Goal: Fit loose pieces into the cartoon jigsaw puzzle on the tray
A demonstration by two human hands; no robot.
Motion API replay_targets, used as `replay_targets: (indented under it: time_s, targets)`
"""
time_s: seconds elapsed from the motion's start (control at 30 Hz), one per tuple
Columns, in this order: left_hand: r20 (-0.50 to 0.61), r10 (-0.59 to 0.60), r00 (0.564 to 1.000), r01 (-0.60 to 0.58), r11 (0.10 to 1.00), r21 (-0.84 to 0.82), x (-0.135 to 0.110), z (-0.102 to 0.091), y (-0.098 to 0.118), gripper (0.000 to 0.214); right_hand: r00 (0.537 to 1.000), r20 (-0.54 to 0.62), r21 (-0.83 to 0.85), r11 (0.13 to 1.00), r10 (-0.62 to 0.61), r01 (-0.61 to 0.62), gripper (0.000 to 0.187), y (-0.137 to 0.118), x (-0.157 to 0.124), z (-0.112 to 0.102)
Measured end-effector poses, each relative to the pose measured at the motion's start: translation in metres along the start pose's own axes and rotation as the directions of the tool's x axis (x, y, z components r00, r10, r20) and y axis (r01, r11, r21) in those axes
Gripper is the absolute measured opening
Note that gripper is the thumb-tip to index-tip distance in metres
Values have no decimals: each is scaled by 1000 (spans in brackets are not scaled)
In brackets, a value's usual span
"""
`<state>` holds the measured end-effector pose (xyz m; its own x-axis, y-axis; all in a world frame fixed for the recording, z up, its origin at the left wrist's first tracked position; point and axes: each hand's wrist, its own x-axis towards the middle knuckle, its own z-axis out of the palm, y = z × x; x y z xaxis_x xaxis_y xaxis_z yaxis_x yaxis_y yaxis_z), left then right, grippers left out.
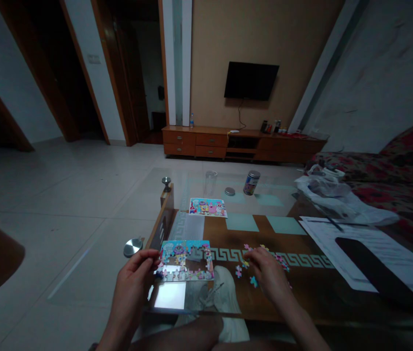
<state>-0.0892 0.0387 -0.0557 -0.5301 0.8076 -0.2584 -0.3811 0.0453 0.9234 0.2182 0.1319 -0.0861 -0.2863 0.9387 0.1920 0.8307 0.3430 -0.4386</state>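
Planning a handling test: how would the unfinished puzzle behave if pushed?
The puzzle would probably buckle or split, being thin, interlocked and open in the middle. It likely slides easily, lying flat on smooth-looking glass. Its thinness suggests little weight.

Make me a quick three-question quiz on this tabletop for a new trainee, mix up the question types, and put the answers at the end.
1. Multiple choice: What is nearest to the left hand?
A) the television
B) the partly assembled jigsaw puzzle
C) the plastic bag
2. True or false: The middle of that puzzle is completely filled in.
3. Fill in the blank: The round silver lid lies between the clear cup and the ____.

Key:
1. B
2. False; gaps remain in its middle, and loose puzzle pieces lie around the right hand.
3. printed tin
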Motion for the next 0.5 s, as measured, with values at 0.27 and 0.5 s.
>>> replay_targets:
  time_s: [0.27, 0.5]
  targets:
    - [-1, -7, 1000, 7, 1000, -1, 1, 1, -1, 27, 999, -12, 30, 999, -32, 32, 25, 10, 1, 4]
    - [0, 10, 1000, -10, 1000, 16, 1, -2, -1, 25, 998, 56, 37, 999, -36, 34, 24, 8, 1, -1]
